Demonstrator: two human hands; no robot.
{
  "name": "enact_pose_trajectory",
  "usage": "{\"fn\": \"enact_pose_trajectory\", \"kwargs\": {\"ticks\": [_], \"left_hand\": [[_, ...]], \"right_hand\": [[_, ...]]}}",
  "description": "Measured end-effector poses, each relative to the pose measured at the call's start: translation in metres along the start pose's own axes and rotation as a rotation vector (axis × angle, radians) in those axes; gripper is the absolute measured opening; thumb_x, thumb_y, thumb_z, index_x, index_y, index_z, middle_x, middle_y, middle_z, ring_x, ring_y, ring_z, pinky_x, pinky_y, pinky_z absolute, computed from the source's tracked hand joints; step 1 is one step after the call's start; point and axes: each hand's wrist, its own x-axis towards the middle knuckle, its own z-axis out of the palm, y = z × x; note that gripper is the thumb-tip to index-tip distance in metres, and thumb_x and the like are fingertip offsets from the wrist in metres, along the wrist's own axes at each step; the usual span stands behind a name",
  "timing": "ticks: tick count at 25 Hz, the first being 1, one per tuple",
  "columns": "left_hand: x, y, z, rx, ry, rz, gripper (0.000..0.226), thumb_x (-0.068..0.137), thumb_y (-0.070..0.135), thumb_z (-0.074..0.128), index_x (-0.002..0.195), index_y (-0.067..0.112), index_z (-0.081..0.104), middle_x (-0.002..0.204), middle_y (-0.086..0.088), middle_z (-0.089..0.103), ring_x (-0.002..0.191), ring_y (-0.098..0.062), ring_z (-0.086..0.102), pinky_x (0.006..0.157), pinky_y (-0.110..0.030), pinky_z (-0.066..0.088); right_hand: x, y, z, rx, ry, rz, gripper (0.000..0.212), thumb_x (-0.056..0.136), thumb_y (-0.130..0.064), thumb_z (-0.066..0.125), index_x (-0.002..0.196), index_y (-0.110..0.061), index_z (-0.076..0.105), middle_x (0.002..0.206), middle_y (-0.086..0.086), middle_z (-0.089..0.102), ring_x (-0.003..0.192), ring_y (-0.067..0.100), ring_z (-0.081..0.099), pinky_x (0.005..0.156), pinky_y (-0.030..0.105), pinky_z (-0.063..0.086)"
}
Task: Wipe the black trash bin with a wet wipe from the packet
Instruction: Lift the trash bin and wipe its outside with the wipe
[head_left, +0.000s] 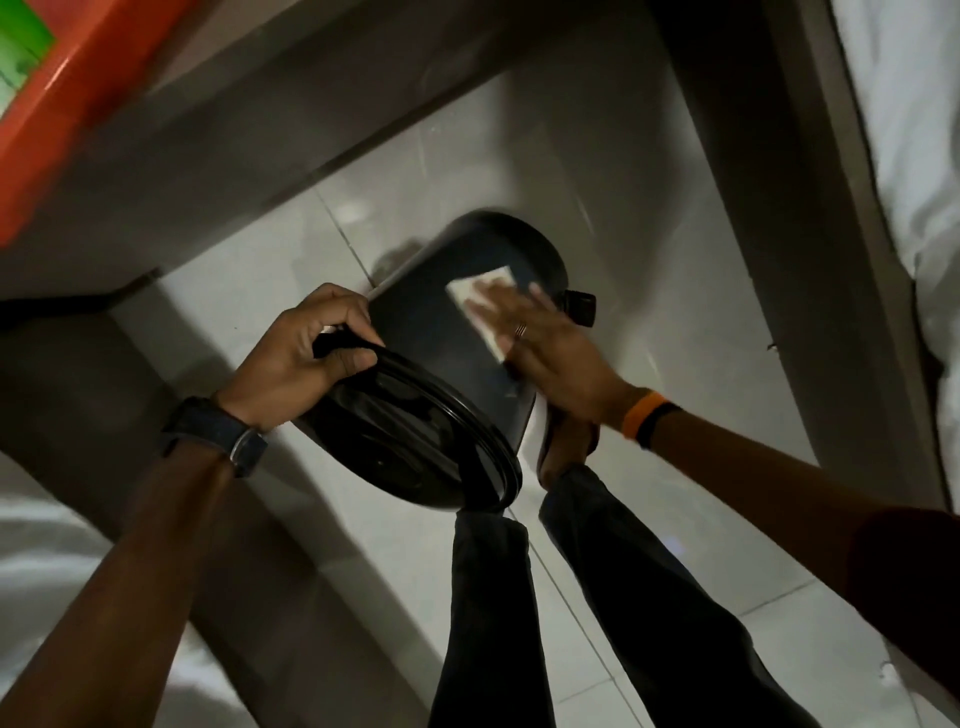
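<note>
The black trash bin (415, 322) stands tilted toward me on the pale tiled floor, its round lid (415, 441) nearest the camera. My left hand (306, 358) grips the rim of the lid at its upper left. My right hand (545, 348) lies flat against the bin's side and presses a white wet wipe (480, 291) onto it; the hand is blurred. A black pedal (582, 306) sticks out at the bin's base. The packet of wipes cannot be made out with certainty.
An orange surface (67, 104) with a green item (21, 47) on it fills the top left corner. White bedding (909, 130) lies on the right, another bed (62, 545) at lower left. My dark trouser legs (519, 623) and a foot stand just behind the bin.
</note>
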Motion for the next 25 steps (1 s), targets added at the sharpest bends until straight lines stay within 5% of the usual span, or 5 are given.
{"fn": "enact_pose_trajectory", "kwargs": {"ticks": [5, 9, 13, 18, 25], "left_hand": [[-0.002, -0.01, 0.032, 0.494, 0.467, 0.024, 0.037, 0.101, 0.025, 0.036, 0.128, 0.021, 0.061, 0.149, -0.006, 0.046, 0.147, -0.029, 0.025, 0.123, -0.057, 0.01], [0.02, 0.007, 0.073, 0.666, 0.572, 0.357, 0.031, 0.1, 0.022, 0.048, 0.085, 0.003, 0.068, 0.091, -0.016, 0.067, 0.095, -0.033, 0.059, 0.101, -0.051, 0.042], [0.04, 0.022, 0.069, 0.714, 0.641, 0.191, 0.041, 0.1, 0.029, 0.049, 0.061, 0.015, 0.049, 0.066, -0.003, 0.052, 0.075, -0.025, 0.051, 0.083, -0.039, 0.036], [0.035, 0.023, 0.06, 0.495, 0.585, 0.063, 0.053, 0.095, 0.032, 0.051, 0.048, 0.015, 0.034, 0.05, 0.003, 0.039, 0.057, -0.018, 0.041, 0.068, -0.037, 0.04], [0.045, 0.015, 0.062, 0.248, 0.628, -0.192, 0.06, 0.089, 0.037, 0.057, 0.05, -0.003, 0.035, 0.052, -0.018, 0.027, 0.05, -0.022, 0.027, 0.055, -0.033, 0.027]], "right_hand": [[0.034, 0.047, -0.013, 0.073, 0.035, 0.486, 0.051, 0.109, -0.025, 0.023, 0.16, -0.023, 0.015, 0.168, 0.001, 0.019, 0.156, 0.015, 0.019, 0.126, 0.036, -0.008], [0.028, -0.011, 0.002, 0.229, 0.147, 0.202, 0.05, 0.109, -0.025, 0.027, 0.158, -0.021, 0.023, 0.168, 0.002, 0.019, 0.158, 0.019, 0.012, 0.129, 0.035, -0.004], [0.002, -0.032, 0.021, 0.152, 0.188, -0.146, 0.051, 0.106, -0.024, 0.027, 0.156, -0.014, 0.03, 0.167, 0.005, 0.022, 0.157, 0.017, 0.014, 0.129, 0.044, 0.013], [0.007, 0.005, 0.008, 0.288, 0.243, 0.503, 0.05, 0.108, -0.019, 0.03, 0.157, -0.018, 0.027, 0.166, 0.005, 0.026, 0.155, 0.024, 0.024, 0.125, 0.048, 0.023], [-0.049, -0.023, 0.04, 0.287, 0.193, -0.044, 0.05, 0.107, -0.026, 0.022, 0.156, -0.023, 0.032, 0.166, -0.003, 0.029, 0.156, 0.017, 0.021, 0.129, 0.045, 0.012]]}}
